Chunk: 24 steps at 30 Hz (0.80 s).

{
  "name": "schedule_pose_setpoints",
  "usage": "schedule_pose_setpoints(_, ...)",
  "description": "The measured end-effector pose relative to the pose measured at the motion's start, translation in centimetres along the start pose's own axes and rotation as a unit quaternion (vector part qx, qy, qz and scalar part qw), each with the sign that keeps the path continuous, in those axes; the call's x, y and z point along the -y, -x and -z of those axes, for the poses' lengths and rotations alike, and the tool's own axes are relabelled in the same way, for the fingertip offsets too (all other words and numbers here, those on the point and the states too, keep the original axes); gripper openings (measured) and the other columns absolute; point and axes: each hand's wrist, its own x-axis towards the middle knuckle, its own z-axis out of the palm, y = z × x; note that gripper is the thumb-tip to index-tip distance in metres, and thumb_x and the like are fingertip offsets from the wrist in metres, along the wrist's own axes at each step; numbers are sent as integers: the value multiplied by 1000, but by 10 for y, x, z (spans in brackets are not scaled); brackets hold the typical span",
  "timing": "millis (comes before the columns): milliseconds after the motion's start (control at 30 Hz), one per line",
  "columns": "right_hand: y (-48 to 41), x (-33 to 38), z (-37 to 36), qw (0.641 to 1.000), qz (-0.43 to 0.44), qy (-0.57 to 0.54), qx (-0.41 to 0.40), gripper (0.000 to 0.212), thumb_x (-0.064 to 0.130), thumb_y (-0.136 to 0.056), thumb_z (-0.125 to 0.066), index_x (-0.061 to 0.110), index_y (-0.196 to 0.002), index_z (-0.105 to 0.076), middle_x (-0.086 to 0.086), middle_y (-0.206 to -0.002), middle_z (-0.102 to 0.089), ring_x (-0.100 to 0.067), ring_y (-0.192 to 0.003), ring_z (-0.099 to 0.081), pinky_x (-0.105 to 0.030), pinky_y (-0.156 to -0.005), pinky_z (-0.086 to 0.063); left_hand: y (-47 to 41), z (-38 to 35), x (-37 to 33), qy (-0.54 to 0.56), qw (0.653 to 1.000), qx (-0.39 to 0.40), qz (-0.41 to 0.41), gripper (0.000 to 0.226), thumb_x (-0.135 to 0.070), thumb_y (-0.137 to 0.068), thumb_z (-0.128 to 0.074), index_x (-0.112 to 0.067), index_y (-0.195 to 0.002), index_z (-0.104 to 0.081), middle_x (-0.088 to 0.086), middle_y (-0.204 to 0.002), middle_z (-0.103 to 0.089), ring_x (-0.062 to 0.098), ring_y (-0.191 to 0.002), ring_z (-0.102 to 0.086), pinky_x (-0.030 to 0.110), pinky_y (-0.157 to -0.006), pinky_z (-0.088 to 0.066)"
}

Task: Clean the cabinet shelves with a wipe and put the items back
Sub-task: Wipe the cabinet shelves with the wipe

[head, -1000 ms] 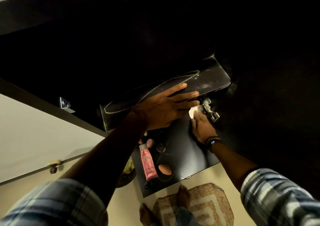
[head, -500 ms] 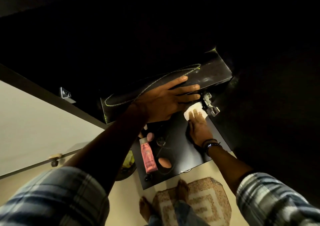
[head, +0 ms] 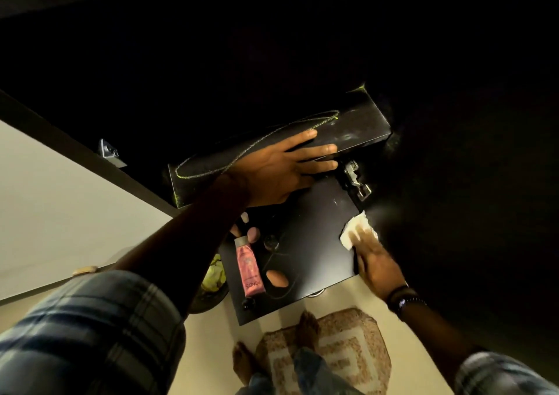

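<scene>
The right hand (head: pixel 373 263) is pressing flat, fingers together, on a white wipe (head: pixel 357 230), pinning it against the right edge of the lower black shelf (head: pixel 320 234); the hand is blurred, so how the fingertips are lying on the wipe is hard to tell. A dark band is circling the wrist just behind that hand. Just above the wipe, a metal hinge (head: pixel 354 180) is sitting at the shelf's far right corner, with a faint pale smear showing on the shelf surface between hinge and wipe.

Left of the wiping hand, well apart from it, several items are lying on the same shelf: a pink tube (head: pixel 248 270) with a grey cap, a peach egg-shaped sponge (head: pixel 277 278) just beside the tube, and a small round pinkish thing at the tube's cap end that is too dim to name.

Above these, the left hand (head: pixel 281 172) is resting open, fingers spread and extended, palm down on the front edge of the upper black shelf (head: pixel 357 128), clamping nothing. A thin chain (head: pixel 257 145) is looping across that upper shelf, running under the hand's fingers.

Farther out, below the shelves, bare feet are standing on a patterned rug (head: pixel 348 349) on a pale floor, and plaid sleeves are filling the lower corners.
</scene>
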Motion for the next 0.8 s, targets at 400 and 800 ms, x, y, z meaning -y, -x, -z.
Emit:
schedule_pose_setpoints(400,-20,80,-56,993,114,9,0,45,18,-88,-50,16,-133,-54,2,-146,-37,-18,-135,-40,-30,-113,-30,1,1,-2,45,998,41,9,40,-21,-82,-50,-23,-120,-60,-6,-157,-15,20,-144,6,48,-114,11)
schedule_pose_setpoints(800,48,101,55,980,15,-132,-149,26,9,-91,-57,15,-114,-69,0,-124,-63,-9,-116,-56,-16,-103,-39,19,12,-46,112,977,-27,177,67,-5,-82,-53,-20,-144,-31,1,-158,-13,23,-142,8,48,-116,4)
